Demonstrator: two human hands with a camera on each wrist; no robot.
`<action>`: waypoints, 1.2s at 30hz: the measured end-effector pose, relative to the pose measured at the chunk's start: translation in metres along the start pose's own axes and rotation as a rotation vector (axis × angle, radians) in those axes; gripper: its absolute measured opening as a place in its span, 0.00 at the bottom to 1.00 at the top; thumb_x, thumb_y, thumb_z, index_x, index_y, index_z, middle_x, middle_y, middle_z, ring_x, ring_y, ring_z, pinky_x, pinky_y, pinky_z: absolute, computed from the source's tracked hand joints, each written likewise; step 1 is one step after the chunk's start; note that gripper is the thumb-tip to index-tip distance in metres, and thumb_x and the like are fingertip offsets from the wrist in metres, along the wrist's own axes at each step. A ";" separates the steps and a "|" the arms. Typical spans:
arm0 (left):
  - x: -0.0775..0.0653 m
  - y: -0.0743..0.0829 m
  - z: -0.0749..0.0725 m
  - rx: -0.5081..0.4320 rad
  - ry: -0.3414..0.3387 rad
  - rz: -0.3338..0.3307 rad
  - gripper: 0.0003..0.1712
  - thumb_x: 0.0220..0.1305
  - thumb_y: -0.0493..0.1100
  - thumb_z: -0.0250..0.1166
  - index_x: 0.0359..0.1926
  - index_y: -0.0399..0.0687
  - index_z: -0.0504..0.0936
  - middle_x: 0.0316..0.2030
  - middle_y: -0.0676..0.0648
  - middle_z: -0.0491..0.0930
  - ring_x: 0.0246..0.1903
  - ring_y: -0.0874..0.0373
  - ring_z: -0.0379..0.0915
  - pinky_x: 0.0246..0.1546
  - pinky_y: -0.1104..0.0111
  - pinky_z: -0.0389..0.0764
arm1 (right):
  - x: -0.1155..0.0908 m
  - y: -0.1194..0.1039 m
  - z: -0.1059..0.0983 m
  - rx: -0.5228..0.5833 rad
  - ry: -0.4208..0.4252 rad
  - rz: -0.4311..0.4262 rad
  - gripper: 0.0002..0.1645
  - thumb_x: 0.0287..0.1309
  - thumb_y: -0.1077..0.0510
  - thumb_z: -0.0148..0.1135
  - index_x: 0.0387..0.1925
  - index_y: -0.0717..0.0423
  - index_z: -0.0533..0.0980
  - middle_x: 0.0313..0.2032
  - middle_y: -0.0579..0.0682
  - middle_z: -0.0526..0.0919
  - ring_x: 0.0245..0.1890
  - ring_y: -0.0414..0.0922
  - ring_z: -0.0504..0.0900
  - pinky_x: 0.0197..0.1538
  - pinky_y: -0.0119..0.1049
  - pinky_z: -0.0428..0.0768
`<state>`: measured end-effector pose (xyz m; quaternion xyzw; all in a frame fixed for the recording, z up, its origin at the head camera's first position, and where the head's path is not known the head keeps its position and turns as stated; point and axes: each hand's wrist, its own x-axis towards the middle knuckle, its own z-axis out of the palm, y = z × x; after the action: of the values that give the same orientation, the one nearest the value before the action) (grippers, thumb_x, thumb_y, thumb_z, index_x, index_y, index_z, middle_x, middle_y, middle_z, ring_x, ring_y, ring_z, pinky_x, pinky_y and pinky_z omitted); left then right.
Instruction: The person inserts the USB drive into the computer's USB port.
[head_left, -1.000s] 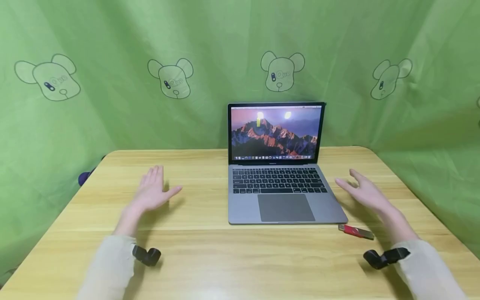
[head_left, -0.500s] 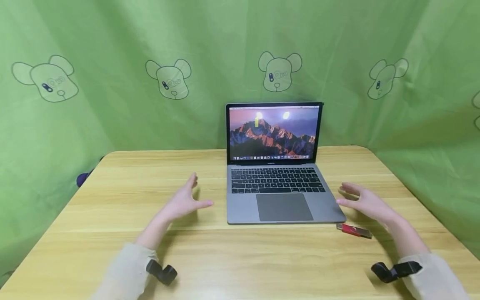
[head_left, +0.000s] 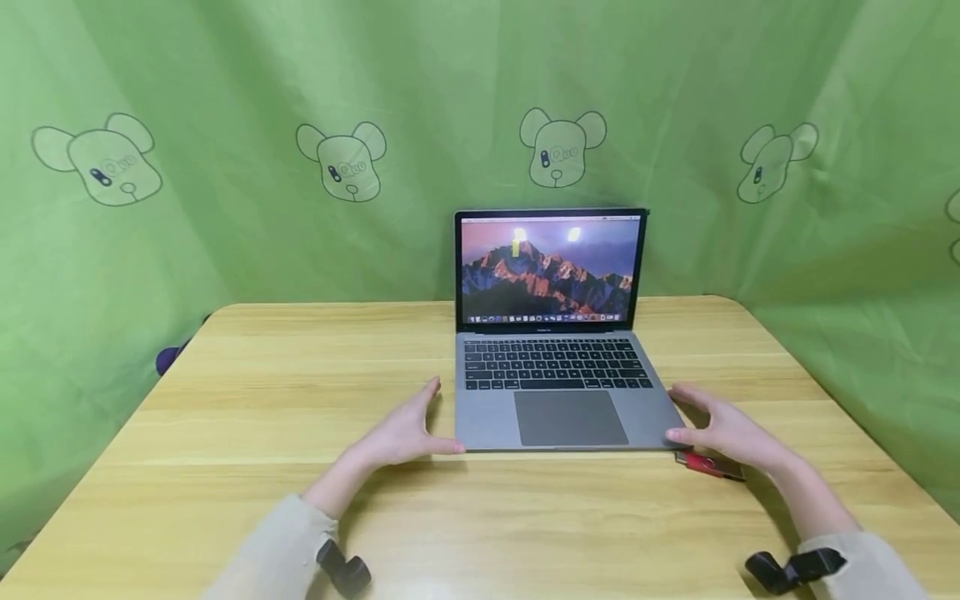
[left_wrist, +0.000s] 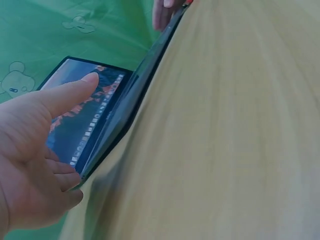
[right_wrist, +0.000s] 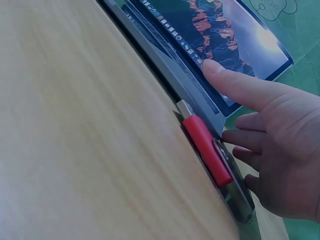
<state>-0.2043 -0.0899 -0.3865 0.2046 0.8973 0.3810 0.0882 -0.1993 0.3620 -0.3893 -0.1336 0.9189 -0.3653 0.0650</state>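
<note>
An open grey laptop [head_left: 486,420] stands on the wooden table, its screen lit with a mountain picture. At its front left corner is my left hand [head_left: 401,433], thumb stretched toward the corner and fingers beside the left edge. My right hand [head_left: 733,435] is at the opposite side, thumb right at the front right corner and fingers along the right edge. In the right wrist view, that hand's thumb overlaps the screen and the fingers are spread apart. A red USB flash drive [right_wrist: 206,150] with a metal swivel cover lies by the front right corner, partly beneath the right hand.
The light wooden table [head_left: 225,400] extends around the laptop. A green curtain [head_left: 420,100] with bear-head drawings hangs behind and at the sides. Something dark purple [head_left: 167,360] shows past the table's left edge.
My left hand has moved right and nearer, from the bare tabletop to the laptop's left edge. My right hand has come down and closer to the front right corner.
</note>
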 end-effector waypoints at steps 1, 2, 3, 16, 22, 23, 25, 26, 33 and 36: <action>0.001 0.000 0.001 -0.004 -0.006 -0.002 0.64 0.44 0.56 0.73 0.69 0.30 0.44 0.68 0.34 0.48 0.67 0.42 0.46 0.66 0.55 0.49 | 0.000 0.000 0.001 0.002 -0.006 0.006 0.51 0.53 0.54 0.66 0.65 0.76 0.49 0.64 0.74 0.53 0.63 0.71 0.50 0.58 0.67 0.53; 0.001 0.000 0.002 -0.012 -0.012 -0.005 0.64 0.44 0.55 0.73 0.69 0.30 0.43 0.68 0.34 0.47 0.67 0.42 0.45 0.66 0.55 0.49 | 0.001 0.000 0.001 0.004 -0.012 0.005 0.51 0.53 0.54 0.66 0.66 0.76 0.48 0.64 0.75 0.52 0.63 0.71 0.49 0.58 0.67 0.52; 0.002 -0.001 0.003 -0.021 -0.018 -0.011 0.65 0.44 0.55 0.73 0.69 0.30 0.43 0.69 0.34 0.46 0.67 0.42 0.45 0.66 0.55 0.49 | 0.001 0.000 0.002 0.002 -0.017 0.006 0.52 0.53 0.53 0.66 0.66 0.76 0.47 0.64 0.75 0.51 0.63 0.71 0.48 0.58 0.67 0.52; 0.008 0.006 0.012 -0.115 -0.060 -0.016 0.65 0.44 0.53 0.74 0.70 0.31 0.41 0.69 0.34 0.45 0.67 0.42 0.43 0.66 0.53 0.48 | 0.004 -0.003 0.002 0.005 -0.030 0.050 0.53 0.55 0.50 0.63 0.67 0.73 0.45 0.65 0.75 0.47 0.64 0.72 0.45 0.59 0.69 0.48; 0.008 0.006 0.016 -0.156 -0.088 0.021 0.65 0.44 0.52 0.74 0.70 0.31 0.41 0.69 0.34 0.46 0.67 0.43 0.45 0.66 0.54 0.50 | 0.002 -0.004 0.004 -0.004 -0.033 0.045 0.53 0.55 0.49 0.64 0.67 0.74 0.45 0.65 0.74 0.47 0.64 0.72 0.45 0.58 0.69 0.48; 0.008 0.006 0.017 -0.158 -0.088 0.017 0.64 0.44 0.52 0.74 0.70 0.31 0.41 0.69 0.33 0.47 0.67 0.42 0.45 0.65 0.54 0.50 | 0.001 -0.004 0.004 -0.004 -0.034 0.043 0.53 0.55 0.50 0.64 0.67 0.74 0.46 0.65 0.74 0.47 0.64 0.72 0.45 0.58 0.69 0.48; 0.008 0.007 0.017 -0.167 -0.086 0.000 0.64 0.45 0.52 0.74 0.70 0.31 0.42 0.69 0.33 0.47 0.67 0.41 0.46 0.65 0.53 0.51 | 0.001 -0.004 0.003 -0.018 -0.033 0.042 0.53 0.55 0.49 0.63 0.67 0.74 0.46 0.65 0.74 0.48 0.64 0.72 0.46 0.58 0.69 0.48; 0.008 0.007 0.017 -0.168 -0.086 -0.011 0.64 0.45 0.52 0.74 0.70 0.32 0.42 0.68 0.33 0.47 0.66 0.41 0.46 0.65 0.53 0.51 | 0.001 -0.005 0.003 -0.023 -0.033 0.042 0.52 0.55 0.49 0.63 0.67 0.73 0.46 0.65 0.74 0.48 0.64 0.72 0.46 0.58 0.69 0.48; 0.010 0.006 0.016 -0.191 -0.097 -0.031 0.64 0.44 0.53 0.74 0.70 0.34 0.43 0.69 0.36 0.48 0.67 0.44 0.46 0.65 0.53 0.52 | 0.001 -0.005 0.002 -0.024 -0.037 0.022 0.52 0.55 0.51 0.64 0.67 0.74 0.47 0.65 0.74 0.49 0.63 0.72 0.46 0.58 0.69 0.49; 0.010 0.006 0.015 -0.207 -0.102 -0.039 0.64 0.45 0.53 0.74 0.71 0.34 0.43 0.69 0.37 0.48 0.67 0.45 0.46 0.65 0.53 0.51 | 0.001 -0.006 0.002 -0.011 -0.041 0.021 0.51 0.55 0.51 0.63 0.67 0.73 0.47 0.65 0.74 0.49 0.64 0.71 0.46 0.58 0.69 0.49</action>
<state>-0.2071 -0.0719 -0.3925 0.1962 0.8514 0.4589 0.1617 -0.1984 0.3564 -0.3867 -0.1320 0.9208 -0.3566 0.0869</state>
